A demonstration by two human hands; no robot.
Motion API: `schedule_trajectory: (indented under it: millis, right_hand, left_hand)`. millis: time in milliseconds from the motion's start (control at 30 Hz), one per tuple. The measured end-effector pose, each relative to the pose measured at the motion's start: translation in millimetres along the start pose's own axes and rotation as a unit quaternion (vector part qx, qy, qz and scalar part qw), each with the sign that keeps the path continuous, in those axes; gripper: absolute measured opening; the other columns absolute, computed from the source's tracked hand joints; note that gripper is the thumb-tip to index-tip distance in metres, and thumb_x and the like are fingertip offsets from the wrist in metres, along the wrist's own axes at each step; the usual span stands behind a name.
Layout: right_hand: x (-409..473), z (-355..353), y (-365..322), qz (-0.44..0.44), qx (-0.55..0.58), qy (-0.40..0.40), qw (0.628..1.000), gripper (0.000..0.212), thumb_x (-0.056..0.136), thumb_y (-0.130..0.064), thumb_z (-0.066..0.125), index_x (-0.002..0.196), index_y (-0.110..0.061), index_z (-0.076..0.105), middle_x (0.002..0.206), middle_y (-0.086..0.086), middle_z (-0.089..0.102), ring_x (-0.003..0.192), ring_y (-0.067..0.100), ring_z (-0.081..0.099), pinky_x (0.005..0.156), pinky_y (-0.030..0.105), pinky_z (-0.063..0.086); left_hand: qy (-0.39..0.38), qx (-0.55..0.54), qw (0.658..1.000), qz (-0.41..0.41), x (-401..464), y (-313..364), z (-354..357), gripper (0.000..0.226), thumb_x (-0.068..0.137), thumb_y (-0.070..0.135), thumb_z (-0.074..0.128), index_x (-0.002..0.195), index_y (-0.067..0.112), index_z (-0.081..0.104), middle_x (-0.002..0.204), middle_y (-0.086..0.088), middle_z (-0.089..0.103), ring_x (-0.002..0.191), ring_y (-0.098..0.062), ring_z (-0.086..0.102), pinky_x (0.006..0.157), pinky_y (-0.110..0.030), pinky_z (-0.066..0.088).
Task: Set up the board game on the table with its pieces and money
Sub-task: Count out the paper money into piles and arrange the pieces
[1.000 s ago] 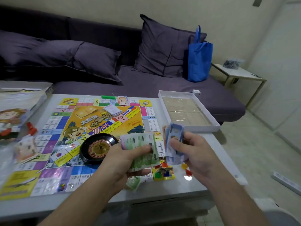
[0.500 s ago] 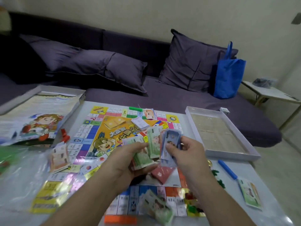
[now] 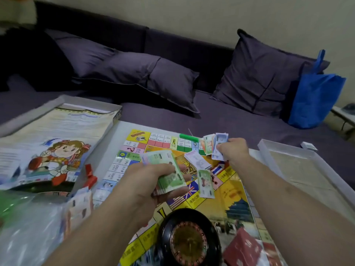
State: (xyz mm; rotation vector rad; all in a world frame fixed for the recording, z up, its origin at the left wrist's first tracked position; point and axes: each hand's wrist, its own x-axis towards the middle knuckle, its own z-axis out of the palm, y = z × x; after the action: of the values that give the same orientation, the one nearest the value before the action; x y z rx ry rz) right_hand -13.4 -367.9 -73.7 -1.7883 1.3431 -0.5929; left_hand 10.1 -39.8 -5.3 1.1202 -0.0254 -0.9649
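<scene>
Over the game board [image 3: 233, 191], green notes [image 3: 169, 170] are gripped by the left hand [image 3: 146, 181]; farther right, mixed notes [image 3: 215, 145] are pinched by the outstretched right hand [image 3: 233, 151].

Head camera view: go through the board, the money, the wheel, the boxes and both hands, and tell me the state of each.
Game board: unfolded flat on the table.
Green notes: stack in the left hand's grip.
Blue notes: fanned in the right hand's grip.
Loose green note: lying on the board.
Roulette wheel: sitting on the board.
Box tray: open.
Box lid: open side up, with an illustrated sheet in it.
Left hand: gripping.
Right hand: gripping.
</scene>
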Motion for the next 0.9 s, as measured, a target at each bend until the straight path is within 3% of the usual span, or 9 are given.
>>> schedule_trajectory:
  millis: [133,233,300,433,500,567,700,833,900]
  right_hand:
    - [0,8,1,0.000,-0.025,0.000,1.000,0.028,0.075,-0.008,0.075,0.100,0.005,0.075,0.090,0.019,0.077,0.084,0.032,0.075,0.062,0.035,0.050]
    - [-14,6,-1,-0.024,-0.053,0.004,0.998,0.011,0.080,-0.006,0.070,0.084,0.003,0.073,0.082,0.018,0.074,0.075,0.031,0.070,0.058,0.031,0.045]
    - [-21,1,-1,-0.034,-0.051,0.009,0.998,0.012,0.083,-0.005,0.069,0.071,-0.005,0.066,0.074,0.011,0.069,0.071,0.029,0.065,0.057,0.030,0.044]
    - [-30,-19,-1,-0.018,-0.001,0.004,1.000,0.009,0.085,-0.007,0.070,0.087,0.002,0.071,0.087,0.020,0.074,0.084,0.036,0.073,0.064,0.034,0.049]
    - [-43,-30,-2,-0.009,0.016,-0.030,0.999,0.012,0.086,-0.005,0.071,0.089,0.006,0.069,0.085,0.026,0.070,0.077,0.034,0.071,0.064,0.037,0.046]
    - [-66,-40,-3,-0.020,-0.009,-0.080,0.997,0.010,0.087,-0.003,0.070,0.080,-0.002,0.063,0.076,0.018,0.059,0.066,0.027,0.059,0.061,0.033,0.041]
    - [-115,-48,-1,-0.013,-0.051,-0.198,0.979,0.007,0.092,0.001,0.072,0.095,-0.005,0.074,0.087,0.011,0.076,0.069,0.022,0.076,0.053,0.029,0.056]
    - [-136,-37,9,-0.019,-0.071,-0.198,0.977,0.010,0.091,-0.002,0.073,0.099,-0.008,0.074,0.094,0.010,0.076,0.078,0.022,0.073,0.056,0.028,0.054]
    - [-144,-30,7,-0.033,-0.080,-0.185,0.979,0.007,0.092,-0.004,0.073,0.095,-0.010,0.074,0.088,0.006,0.072,0.074,0.019,0.068,0.057,0.026,0.049]
  left_hand:
    - [0.001,0.002,1.000,-0.001,3,1,-7,0.019,0.099,-0.006,0.056,0.116,-0.007,0.064,0.100,-0.019,0.080,0.089,-0.037,0.079,0.062,-0.046,0.064]
    - [-0.003,0.004,1.000,0.002,1,-1,-6,0.020,0.100,-0.006,0.056,0.119,-0.005,0.064,0.102,-0.019,0.080,0.090,-0.036,0.079,0.060,-0.044,0.065]
    - [-0.006,0.006,1.000,0.002,0,-3,-4,0.022,0.100,-0.005,0.056,0.121,-0.005,0.063,0.102,-0.018,0.080,0.090,-0.036,0.079,0.058,-0.043,0.065]
    - [-0.002,0.013,1.000,0.004,-2,-5,-2,0.024,0.100,-0.005,0.056,0.123,-0.006,0.062,0.102,-0.018,0.080,0.090,-0.035,0.079,0.054,-0.040,0.065]
    - [0.003,0.012,1.000,0.008,-3,-5,-2,0.023,0.100,-0.005,0.056,0.122,-0.006,0.062,0.101,-0.019,0.080,0.090,-0.036,0.079,0.053,-0.040,0.065]
    - [0.002,0.012,1.000,0.010,-6,-3,-2,0.023,0.100,-0.005,0.057,0.122,-0.008,0.063,0.102,-0.019,0.079,0.090,-0.036,0.079,0.053,-0.040,0.065]
    - [0.000,0.013,1.000,0.013,-14,-2,-2,0.023,0.100,-0.005,0.057,0.122,-0.008,0.062,0.101,-0.019,0.080,0.089,-0.036,0.079,0.054,-0.040,0.065]
    - [0.003,0.018,1.000,0.010,-20,-5,-2,0.024,0.100,-0.006,0.056,0.123,-0.005,0.060,0.100,-0.019,0.080,0.088,-0.036,0.079,0.051,-0.039,0.063]
    - [0.012,0.023,1.000,0.010,-21,-6,-2,0.026,0.100,-0.006,0.056,0.125,-0.003,0.058,0.098,-0.018,0.080,0.086,-0.036,0.080,0.051,-0.040,0.064]
